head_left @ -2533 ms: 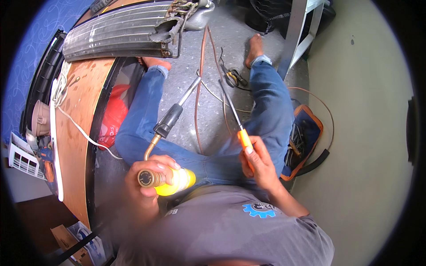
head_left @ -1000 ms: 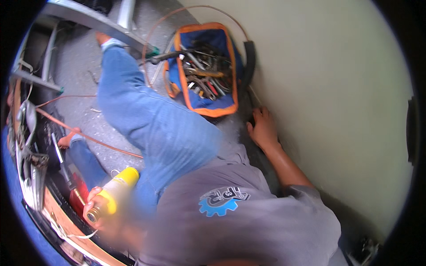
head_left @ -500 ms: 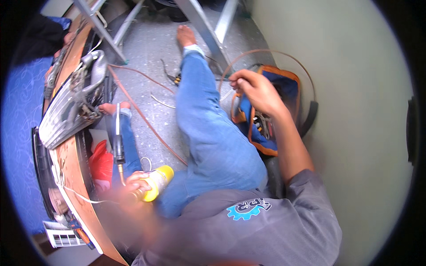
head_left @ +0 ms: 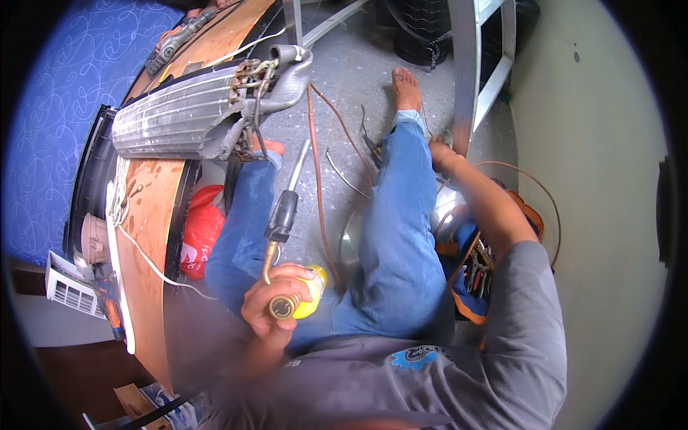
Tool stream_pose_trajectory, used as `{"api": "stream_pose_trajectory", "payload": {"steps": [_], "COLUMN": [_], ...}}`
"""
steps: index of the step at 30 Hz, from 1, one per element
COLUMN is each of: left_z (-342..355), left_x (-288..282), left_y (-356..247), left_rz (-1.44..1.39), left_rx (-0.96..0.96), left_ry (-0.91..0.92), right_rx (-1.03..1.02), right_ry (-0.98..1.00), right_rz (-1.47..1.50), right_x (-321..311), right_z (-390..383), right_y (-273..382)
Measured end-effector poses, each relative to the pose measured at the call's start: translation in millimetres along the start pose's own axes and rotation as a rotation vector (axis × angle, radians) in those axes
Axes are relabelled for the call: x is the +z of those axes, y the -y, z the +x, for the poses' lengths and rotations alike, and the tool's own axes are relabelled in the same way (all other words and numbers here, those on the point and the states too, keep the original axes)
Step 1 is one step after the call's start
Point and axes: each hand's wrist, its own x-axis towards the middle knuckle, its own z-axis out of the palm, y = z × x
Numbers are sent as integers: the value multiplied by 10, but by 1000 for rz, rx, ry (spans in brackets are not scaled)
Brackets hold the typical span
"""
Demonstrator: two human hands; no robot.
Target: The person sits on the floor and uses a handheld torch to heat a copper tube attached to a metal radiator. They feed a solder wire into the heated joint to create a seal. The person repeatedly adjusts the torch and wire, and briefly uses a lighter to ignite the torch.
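Observation:
My left hand (head_left: 264, 304) is wrapped round a yellow gas cylinder (head_left: 309, 301) with a brass torch fitting (head_left: 284, 307) at its top. From it a bent brass tube leads to a black torch handle (head_left: 283, 216) and a metal nozzle (head_left: 301, 161), which points away over the floor. My right hand (head_left: 446, 156) reaches down beside my right shin, close to the ladder's foot; its fingers are curled together, and a thin line shows by them. A finned metal coil (head_left: 179, 111) with bent pipe ends rests on the wooden board (head_left: 154, 208) at the left.
An aluminium ladder (head_left: 467, 79) stands ahead on the right. Copper pipes (head_left: 315, 165) lie on the grey floor. Beside my right thigh is a blue and orange tool bag (head_left: 469, 304). A red plastic bag (head_left: 203, 233) sits by my left leg. The wall (head_left: 595, 215) closes the right side.
The view has shifted leftward and down. My right hand has gone from above the tool bag to low beside my shin. My left hand still holds the torch, its cylinder top now facing up.

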Motion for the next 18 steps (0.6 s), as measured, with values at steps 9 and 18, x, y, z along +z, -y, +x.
{"api": "stream_pose_trajectory", "payload": {"steps": [9,18], "left_z": [266,422], "left_x": [-22,-63], "left_y": [83,192], "left_rz": [-62,-70], "left_rx": [-49,-89], "left_ry": [-22,-3], "right_rx": [485,627], "right_ry": [-259,-483], "right_rz": [501,776], "right_x": [407,544], "right_z": [825,1011], "right_y": [-169,-352]}}
